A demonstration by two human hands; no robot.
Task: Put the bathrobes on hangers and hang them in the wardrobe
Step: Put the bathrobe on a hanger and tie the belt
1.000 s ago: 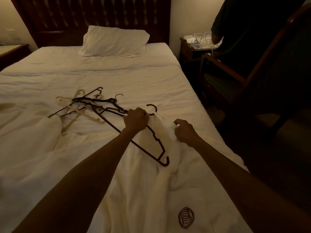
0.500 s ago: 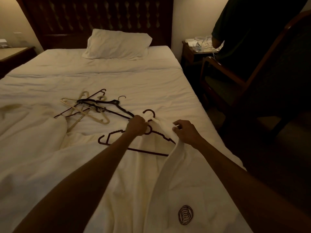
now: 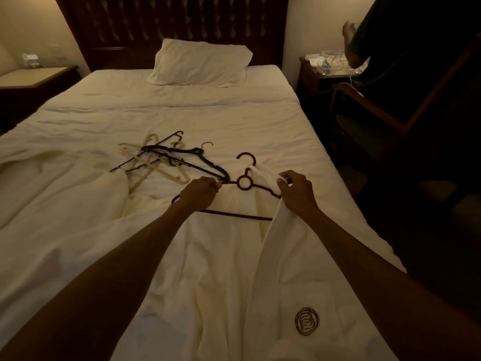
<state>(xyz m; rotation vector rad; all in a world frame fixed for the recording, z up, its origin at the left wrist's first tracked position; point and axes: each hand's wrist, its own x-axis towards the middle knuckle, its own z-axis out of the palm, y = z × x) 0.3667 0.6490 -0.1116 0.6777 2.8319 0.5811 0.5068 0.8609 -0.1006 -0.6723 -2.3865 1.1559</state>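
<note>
A white bathrobe [image 3: 234, 269] with a dark round emblem lies spread on the bed in front of me. On it lies a dark brown hanger [image 3: 244, 182], hook pointing away. My left hand [image 3: 200, 192] grips the hanger's left shoulder. My right hand [image 3: 295, 192] pinches the robe's collar and holds it over the hanger's right shoulder, which the cloth partly hides. A second white bathrobe [image 3: 59, 194] lies bunched at the left.
A pile of several dark and cream hangers [image 3: 166, 160] lies mid-bed. A pillow [image 3: 200, 62] sits by the headboard. Nightstands stand at the left [image 3: 33, 79] and right [image 3: 322, 71]. A wooden armchair [image 3: 390, 118] and a person in dark clothes are at the right.
The hanger turned from slanting to lying level on the robe with its hook pointing away. My right hand drew the collar up over its right shoulder.
</note>
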